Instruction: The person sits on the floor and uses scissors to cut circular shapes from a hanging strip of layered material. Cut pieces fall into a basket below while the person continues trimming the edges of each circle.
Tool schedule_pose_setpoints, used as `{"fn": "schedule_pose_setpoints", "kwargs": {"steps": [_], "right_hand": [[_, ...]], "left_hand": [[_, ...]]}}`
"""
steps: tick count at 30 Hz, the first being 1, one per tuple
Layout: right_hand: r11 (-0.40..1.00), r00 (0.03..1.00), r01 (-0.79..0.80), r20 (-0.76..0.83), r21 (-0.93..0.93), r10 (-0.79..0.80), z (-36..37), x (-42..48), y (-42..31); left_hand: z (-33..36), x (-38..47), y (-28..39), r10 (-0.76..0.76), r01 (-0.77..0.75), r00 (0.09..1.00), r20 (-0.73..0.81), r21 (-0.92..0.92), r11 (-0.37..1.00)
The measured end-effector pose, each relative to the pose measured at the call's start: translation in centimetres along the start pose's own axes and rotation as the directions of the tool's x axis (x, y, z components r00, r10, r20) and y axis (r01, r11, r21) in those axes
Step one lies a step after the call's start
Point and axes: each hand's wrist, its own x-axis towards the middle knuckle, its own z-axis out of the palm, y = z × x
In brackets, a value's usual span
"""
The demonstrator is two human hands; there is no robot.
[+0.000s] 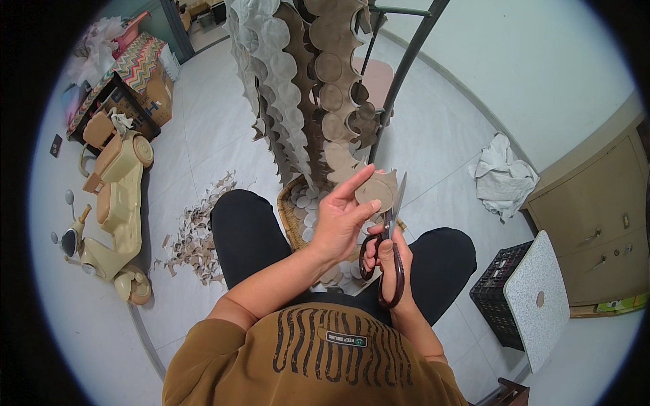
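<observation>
My left hand point(345, 218) pinches the end of a beige fabric strip point(376, 192) marked with round outlines, thumb in front and index finger stretched along it. My right hand point(393, 259) holds scissors point(390, 228) with dark red handles, fingers through the loops. Their blades point away from me at the right edge of the strip's end circle. Long brown strips point(332, 96) and grey-white strips point(274, 61) with scalloped edges hang before me. Below, a wicker basket point(285, 218) holds many cut fabric discs point(309, 219), partly hidden by my left hand and arm.
Fabric scraps point(195, 243) lie heaped on the floor beside my left knee. A dark metal frame point(406, 61) stands behind the strips. A toy scooter point(114, 203) is at the left; a black crate point(500, 289) with a speckled board point(538, 299), a crumpled cloth point(502, 177) and a cabinet point(594, 218) are at the right.
</observation>
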Motion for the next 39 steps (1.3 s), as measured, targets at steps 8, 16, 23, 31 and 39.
{"fn": "schedule_pose_setpoints", "kwargs": {"steps": [8, 16, 23, 31, 39], "right_hand": [[0.987, 0.998, -0.06, 0.025, 0.15, 0.056, -0.2, -0.7, 0.0], [0.981, 0.996, -0.087, 0.003, 0.175, 0.088, -0.1, -1.5, -0.7], [0.974, 0.99, -0.139, 0.009, 0.179, 0.14, -0.6, -2.3, -0.8], [0.986, 0.986, -0.16, 0.05, 0.048, 0.158, -1.2, -2.8, -1.1], [0.977, 0.978, -0.206, 0.03, 0.051, 0.205, -1.3, -3.4, -1.0]], "left_hand": [[-0.4, 0.3, 0.5, -0.009, 0.008, 0.999, 0.031, 0.031, 0.999], [-0.3, 0.3, 2.4, -0.075, 0.071, 0.996, 0.043, 0.089, 0.993], [-0.6, 0.5, 3.3, -0.087, 0.076, 0.993, 0.079, 0.13, 0.989], [-1.3, 0.9, 4.0, -0.093, 0.067, 0.985, 0.145, 0.181, 0.981], [-1.3, 1.1, 5.2, -0.116, 0.071, 0.982, 0.15, 0.278, 0.958]]}}
